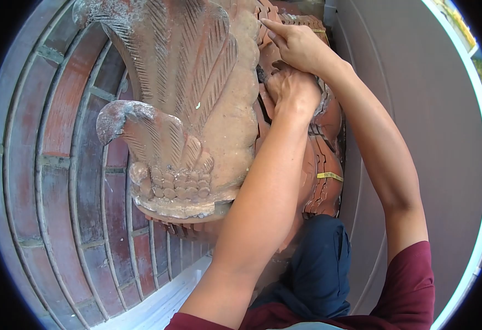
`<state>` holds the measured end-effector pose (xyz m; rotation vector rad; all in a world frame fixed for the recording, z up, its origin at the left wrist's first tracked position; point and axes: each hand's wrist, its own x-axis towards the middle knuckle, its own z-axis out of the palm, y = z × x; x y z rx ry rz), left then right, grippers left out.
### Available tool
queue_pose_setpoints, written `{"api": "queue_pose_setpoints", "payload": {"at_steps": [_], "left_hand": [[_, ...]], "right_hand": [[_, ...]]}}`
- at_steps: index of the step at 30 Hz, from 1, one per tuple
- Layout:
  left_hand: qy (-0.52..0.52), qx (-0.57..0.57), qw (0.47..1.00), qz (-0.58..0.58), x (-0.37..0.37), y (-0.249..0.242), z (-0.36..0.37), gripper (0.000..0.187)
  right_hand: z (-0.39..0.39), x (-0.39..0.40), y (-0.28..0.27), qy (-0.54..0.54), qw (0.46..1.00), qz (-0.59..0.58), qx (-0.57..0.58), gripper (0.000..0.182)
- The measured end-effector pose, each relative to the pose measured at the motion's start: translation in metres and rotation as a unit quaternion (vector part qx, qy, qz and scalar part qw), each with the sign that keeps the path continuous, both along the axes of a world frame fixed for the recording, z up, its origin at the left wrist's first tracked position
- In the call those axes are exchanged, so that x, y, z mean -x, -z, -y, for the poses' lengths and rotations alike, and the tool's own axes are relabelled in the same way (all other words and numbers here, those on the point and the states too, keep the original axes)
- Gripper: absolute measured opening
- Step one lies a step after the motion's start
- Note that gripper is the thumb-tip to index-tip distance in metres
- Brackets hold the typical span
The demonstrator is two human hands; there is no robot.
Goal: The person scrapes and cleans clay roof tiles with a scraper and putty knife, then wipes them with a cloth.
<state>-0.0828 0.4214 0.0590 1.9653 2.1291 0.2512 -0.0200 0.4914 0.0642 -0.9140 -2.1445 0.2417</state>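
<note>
A large terracotta ornament [197, 110] carved with feather or leaf shapes stands at the left, against a stack of reddish clay pieces [323, 159]. My left hand [295, 91] reaches down among these pieces, beside the ornament's scalloped edge. Its back shows, but its fingers are hidden, so I cannot see what they touch. Just above it, my right hand [298, 47] is turned leftward with the index finger stretched out toward the upper edge of the ornament. Nothing shows in this right hand.
A brick wall [59, 181] rises on the left, and a smooth grey panel [417, 104] closes in the right side. A yellow printed strip [330, 176] crosses the clay pieces. My knee [320, 258] in dark trousers is close below them. A white ledge [158, 300] runs along the bottom left.
</note>
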Motion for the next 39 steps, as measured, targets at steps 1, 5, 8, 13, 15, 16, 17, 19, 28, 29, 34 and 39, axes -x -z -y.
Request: {"api": "queue_pose_setpoints", "payload": {"at_steps": [1,5,8,13,15,16,17,19,28,29,34,39], "left_hand": [[-0.002,-0.008,1.000,0.007,0.000,0.002,0.000,0.055],[-0.021,0.008,1.000,-0.010,-0.002,0.001,0.001,0.054],[-0.019,-0.007,1.000,0.018,-0.003,-0.003,0.002,0.051],[0.028,-0.064,0.992,0.104,0.002,0.006,-0.002,0.049],[0.034,-0.085,0.990,0.107,0.001,0.009,-0.002,0.048],[0.034,-0.095,0.989,0.105,0.001,0.010,-0.001,0.048],[0.034,-0.104,0.989,0.103,0.001,0.011,-0.001,0.047],[0.037,-0.122,0.987,0.103,0.005,0.011,0.001,0.047],[0.051,-0.229,0.967,0.101,0.006,0.020,0.005,0.044],[0.053,-0.264,0.958,0.096,0.006,0.024,0.006,0.043],[0.044,-0.253,0.950,0.180,0.003,0.008,0.005,0.043],[-0.012,-0.304,0.922,0.241,0.002,-0.009,0.007,0.043]], "right_hand": [[0.003,-0.002,-0.003,-0.001,1.000,0.009,0.014,0.037],[0.012,-0.015,-0.002,-0.024,0.999,-0.006,0.043,0.038],[0.024,-0.026,-0.004,-0.010,0.997,-0.056,0.060,0.036],[0.039,-0.024,-0.015,0.035,0.999,-0.015,0.039,0.036],[0.045,-0.018,-0.016,0.030,0.999,-0.039,-0.005,0.038],[0.051,-0.015,-0.018,0.020,0.999,-0.048,-0.016,0.038],[0.055,-0.012,-0.020,0.012,0.998,-0.056,-0.027,0.038],[0.057,-0.004,-0.020,0.026,0.998,-0.039,-0.042,0.038],[0.055,0.005,-0.025,0.018,0.997,-0.039,-0.069,0.038],[0.054,0.005,-0.027,0.026,0.997,-0.041,-0.068,0.038],[0.034,0.012,-0.021,0.140,0.963,-0.091,-0.213,0.049],[0.040,-0.047,-0.006,0.134,0.928,-0.308,0.160,0.055]]}}
